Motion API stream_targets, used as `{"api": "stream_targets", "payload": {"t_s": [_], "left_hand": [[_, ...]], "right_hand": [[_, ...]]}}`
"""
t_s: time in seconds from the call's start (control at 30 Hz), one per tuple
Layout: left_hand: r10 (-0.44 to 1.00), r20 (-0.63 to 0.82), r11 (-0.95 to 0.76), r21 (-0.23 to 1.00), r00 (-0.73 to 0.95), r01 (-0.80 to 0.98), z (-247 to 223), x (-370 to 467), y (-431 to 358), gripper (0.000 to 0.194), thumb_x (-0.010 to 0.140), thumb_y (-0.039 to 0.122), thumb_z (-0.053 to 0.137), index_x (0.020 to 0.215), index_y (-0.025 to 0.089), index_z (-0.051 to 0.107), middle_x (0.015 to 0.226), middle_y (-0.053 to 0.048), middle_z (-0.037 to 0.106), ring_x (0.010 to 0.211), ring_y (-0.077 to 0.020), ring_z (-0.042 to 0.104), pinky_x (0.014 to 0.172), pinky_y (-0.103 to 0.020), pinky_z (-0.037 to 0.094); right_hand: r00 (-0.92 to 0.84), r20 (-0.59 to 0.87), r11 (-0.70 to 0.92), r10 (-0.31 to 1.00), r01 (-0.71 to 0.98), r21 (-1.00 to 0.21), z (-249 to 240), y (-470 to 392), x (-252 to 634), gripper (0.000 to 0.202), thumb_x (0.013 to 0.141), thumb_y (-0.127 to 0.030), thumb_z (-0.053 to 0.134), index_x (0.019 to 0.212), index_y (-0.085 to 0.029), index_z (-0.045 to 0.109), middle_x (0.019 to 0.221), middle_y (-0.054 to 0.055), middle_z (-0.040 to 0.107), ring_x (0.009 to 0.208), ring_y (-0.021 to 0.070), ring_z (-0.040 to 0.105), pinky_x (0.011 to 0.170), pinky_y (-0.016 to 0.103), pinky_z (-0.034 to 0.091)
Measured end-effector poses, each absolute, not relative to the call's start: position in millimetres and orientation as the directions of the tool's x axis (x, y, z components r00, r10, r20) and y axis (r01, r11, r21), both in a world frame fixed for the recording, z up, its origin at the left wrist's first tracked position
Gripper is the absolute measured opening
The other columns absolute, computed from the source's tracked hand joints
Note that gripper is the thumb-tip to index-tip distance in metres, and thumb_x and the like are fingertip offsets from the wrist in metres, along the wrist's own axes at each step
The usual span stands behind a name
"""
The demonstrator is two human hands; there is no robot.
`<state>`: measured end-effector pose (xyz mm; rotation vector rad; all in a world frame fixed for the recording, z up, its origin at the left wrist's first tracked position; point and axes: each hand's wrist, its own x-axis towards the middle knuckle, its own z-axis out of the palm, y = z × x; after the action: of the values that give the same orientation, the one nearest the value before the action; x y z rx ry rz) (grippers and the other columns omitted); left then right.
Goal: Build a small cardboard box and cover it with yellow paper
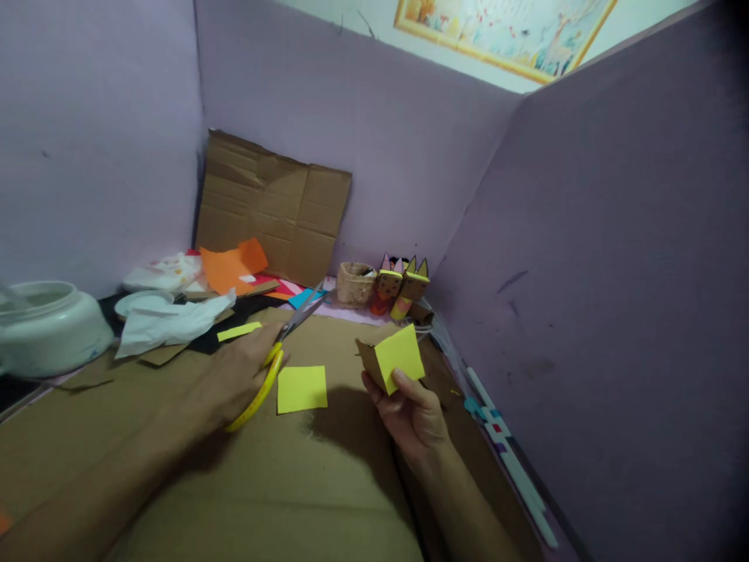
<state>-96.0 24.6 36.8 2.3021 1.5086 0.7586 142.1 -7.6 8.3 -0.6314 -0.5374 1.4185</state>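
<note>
My left hand (249, 371) is closed round the yellow-handled scissors (270, 382), whose blades are apart and point away to the upper right. By its fingertips lies a narrow yellow strip (239, 332). My right hand (413, 414) pinches a folded cardboard piece (372, 363) with a yellow paper square (400, 359) on its face, the thumb resting on the yellow. Between the hands, a second yellow square (302, 389) lies flat on the cardboard surface (281, 484).
Behind are a woven basket (354, 284), decorated animal-faced figures (400, 285), orange paper (231, 267) and leaning cardboard (275, 207). A white pot (52, 332) and crumpled tissue (175, 321) stand left. Taped white strips (515, 460) run along the right wall.
</note>
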Motion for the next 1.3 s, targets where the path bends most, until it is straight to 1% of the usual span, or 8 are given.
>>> {"api": "stream_targets", "payload": {"t_s": [0.1,0.2,0.33,0.43,0.67,0.87,1.07,1.3], "left_hand": [[0.847,0.291,-0.53,0.426,0.444,0.733,34.1,-85.3,13.7,0.042,0.09,0.028,0.033,0.131,0.015,0.034,0.118,-0.015,0.053,0.109,-0.0281,0.05,0.091,-0.041,0.042],[0.817,0.273,-0.577,0.379,0.508,0.724,25.3,-78.3,5.5,0.049,0.09,0.023,0.033,0.137,0.015,0.026,0.131,-0.018,0.044,0.122,-0.0302,0.041,0.099,-0.046,0.037],[0.822,0.187,-0.567,0.363,0.538,0.74,16.3,-72.4,-1.2,0.052,0.089,0.02,0.032,0.14,0.014,0.023,0.136,-0.02,0.039,0.127,-0.032,0.037,0.1,-0.05,0.036],[0.813,0.181,-0.579,0.345,0.553,0.739,15.1,-69.8,-2.1,0.053,0.089,0.02,0.033,0.14,0.012,0.023,0.136,-0.021,0.039,0.128,-0.0317,0.035,0.103,-0.05,0.034],[0.795,0.246,-0.606,0.288,0.555,0.741,14.8,-69.1,-0.9,0.051,0.087,0.016,0.035,0.136,0.011,0.028,0.125,-0.02,0.046,0.114,-0.0313,0.044,0.095,-0.05,0.04],[0.799,0.221,-0.599,0.381,0.56,0.705,17.5,-67.7,-1.2,0.044,0.086,0.016,0.036,0.13,0.016,0.033,0.113,-0.014,0.052,0.101,-0.0273,0.051,0.084,-0.044,0.046],[0.807,0.192,-0.584,0.4,0.558,0.706,22.8,-67.8,-1.0,0.036,0.083,0.014,0.036,0.118,0.018,0.042,0.106,-0.012,0.056,0.094,-0.0269,0.055,0.078,-0.041,0.047],[0.804,0.184,-0.591,0.362,0.566,0.721,22.3,-69.7,-0.7,0.043,0.082,0.009,0.031,0.122,0.018,0.042,0.104,-0.012,0.058,0.091,-0.027,0.058,0.076,-0.041,0.047]], "right_hand": [[0.15,0.053,0.138,0.987,-0.64,-0.756,10.0,-8.2,136.2,0.051,0.055,-0.017,0.076,0.103,-0.025,0.064,0.092,0.002,0.074,0.093,0.0238,0.066,0.089,0.043,0.049],[0.15,0.078,0.153,0.986,-0.597,-0.787,9.6,-8.8,132.3,0.053,0.055,-0.019,0.078,0.106,-0.024,0.063,0.093,0.003,0.074,0.091,0.0237,0.067,0.089,0.042,0.049],[0.139,0.098,0.162,0.985,-0.584,-0.796,6.8,-9.5,130.0,0.051,0.058,-0.018,0.077,0.107,-0.023,0.063,0.093,0.002,0.074,0.092,0.0214,0.067,0.091,0.037,0.047],[0.113,0.123,0.166,0.986,-0.574,-0.802,6.4,-10.6,128.6,0.052,0.059,-0.018,0.076,0.109,-0.021,0.062,0.093,0.003,0.074,0.093,0.0222,0.066,0.091,0.037,0.047],[0.091,0.131,0.16,0.987,-0.531,-0.832,6.6,-13.4,125.0,0.055,0.06,-0.019,0.077,0.112,-0.021,0.059,0.092,0.003,0.073,0.085,0.0223,0.068,0.088,0.039,0.048],[0.095,0.129,0.159,0.987,-0.506,-0.848,2.3,-11.9,124.9,0.053,0.061,-0.02,0.077,0.11,-0.022,0.06,0.088,0.001,0.073,0.079,0.0218,0.068,0.087,0.041,0.049],[0.073,0.151,0.167,0.986,-0.501,-0.849,2.6,-11.2,125.3,0.056,0.06,-0.022,0.077,0.113,-0.022,0.059,0.092,0.002,0.073,0.081,0.0225,0.067,0.085,0.039,0.049],[0.078,0.138,0.158,0.987,-0.517,-0.841,2.2,-11.1,126.6,0.067,0.06,-0.018,0.077,0.122,-0.023,0.052,0.096,0.003,0.073,0.085,0.0234,0.066,0.08,0.036,0.049]]}}
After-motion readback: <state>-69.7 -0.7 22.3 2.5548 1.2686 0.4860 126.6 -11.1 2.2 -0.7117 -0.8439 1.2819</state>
